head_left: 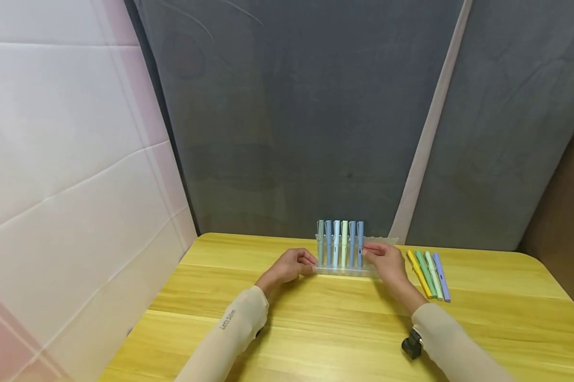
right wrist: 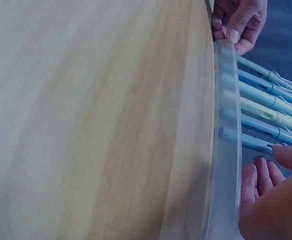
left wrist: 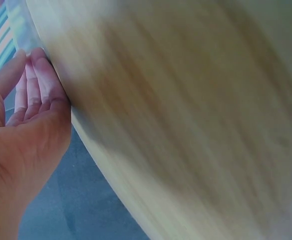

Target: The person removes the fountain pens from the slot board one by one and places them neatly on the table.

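A clear plastic pen stand [head_left: 344, 271] stands near the table's far edge, holding a row of upright pens in blue, grey-green and pale green shades. The left hand [head_left: 293, 265] grips the stand's left end, its thumb at the front corner in the right wrist view. At the row's right end, the right hand [head_left: 384, 261] pinches the last blue pen [head_left: 361, 245], which stands in the stand. The thumb lies against that pen's barrel in the right wrist view, with the other fingers bent beside it. Part of the stand's right side is hidden behind the right hand.
Several pens lie side by side right of the right hand: a yellow pen [head_left: 419, 273], a green pen [head_left: 426, 271], a pale green pen [head_left: 434, 275] and a purple pen [head_left: 442, 277]. A dark grey curtain [head_left: 292, 132] hangs behind the wooden table [head_left: 344, 339].
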{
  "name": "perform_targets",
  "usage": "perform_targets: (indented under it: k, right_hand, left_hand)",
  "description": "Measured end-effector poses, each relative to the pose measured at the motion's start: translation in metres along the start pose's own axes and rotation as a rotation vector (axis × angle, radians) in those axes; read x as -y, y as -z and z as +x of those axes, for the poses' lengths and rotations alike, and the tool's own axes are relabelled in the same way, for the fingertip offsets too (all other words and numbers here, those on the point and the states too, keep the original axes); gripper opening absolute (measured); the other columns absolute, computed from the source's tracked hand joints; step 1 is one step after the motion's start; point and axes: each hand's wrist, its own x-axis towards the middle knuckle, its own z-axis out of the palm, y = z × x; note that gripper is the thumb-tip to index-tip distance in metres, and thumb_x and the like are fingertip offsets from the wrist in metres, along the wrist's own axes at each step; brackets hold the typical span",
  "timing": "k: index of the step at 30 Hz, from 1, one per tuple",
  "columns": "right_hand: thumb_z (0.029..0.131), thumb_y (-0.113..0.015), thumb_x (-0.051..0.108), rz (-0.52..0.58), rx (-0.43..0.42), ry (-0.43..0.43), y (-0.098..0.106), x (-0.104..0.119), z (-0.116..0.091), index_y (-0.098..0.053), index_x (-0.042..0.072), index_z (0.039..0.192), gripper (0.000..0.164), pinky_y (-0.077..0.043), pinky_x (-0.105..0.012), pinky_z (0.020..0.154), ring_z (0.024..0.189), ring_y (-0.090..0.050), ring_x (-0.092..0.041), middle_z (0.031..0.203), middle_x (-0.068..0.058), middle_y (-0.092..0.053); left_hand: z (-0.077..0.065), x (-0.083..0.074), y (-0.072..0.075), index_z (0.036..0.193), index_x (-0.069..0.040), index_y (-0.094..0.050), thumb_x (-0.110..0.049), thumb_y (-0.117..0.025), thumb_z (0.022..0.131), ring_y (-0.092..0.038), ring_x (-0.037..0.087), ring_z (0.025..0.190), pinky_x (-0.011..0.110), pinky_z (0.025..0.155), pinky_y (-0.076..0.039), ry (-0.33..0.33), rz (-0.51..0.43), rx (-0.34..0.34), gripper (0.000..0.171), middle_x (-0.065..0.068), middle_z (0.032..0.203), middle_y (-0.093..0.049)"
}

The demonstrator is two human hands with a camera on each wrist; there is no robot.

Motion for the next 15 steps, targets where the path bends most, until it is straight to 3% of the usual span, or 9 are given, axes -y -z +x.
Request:
perform_targets:
  k: [5, 15]
  right_hand:
    - [0.098, -0.074, 0.015, 0.008, -0.022, -0.019, -0.0057, 0.0024, 0.0063, -0.075, -0.001, 0.123, 0.03, -0.054, -0.022, 0.076, 0.086, -0.068, -0.009, 0.116, -0.02, -0.077]
    - [0.099, -0.073, 0.014, 0.068, -0.025, -0.01, -0.0062, 0.0042, 0.0087, -0.074, -0.003, 0.121, 0.027, -0.058, -0.024, 0.075, 0.082, -0.067, -0.009, 0.112, -0.019, -0.076]
  left_hand:
    - [-0.0006, -0.0007, 0.0029, 0.109, -0.004, -0.072, -0.011, -0.077, 0.096, -0.055, 0.015, 0.077, 0.027, 0.066, -0.043, 0.01, 0.023, -0.013, 0.016, 0.004, 0.092, -0.071]
    - [-0.0005, -0.0017, 0.0065, 0.108, -0.004, -0.071, -0.011, -0.077, 0.096, -0.055, 0.014, 0.076, 0.026, 0.066, -0.042, 0.013, 0.02, -0.014, 0.014, 0.002, 0.089, -0.07]
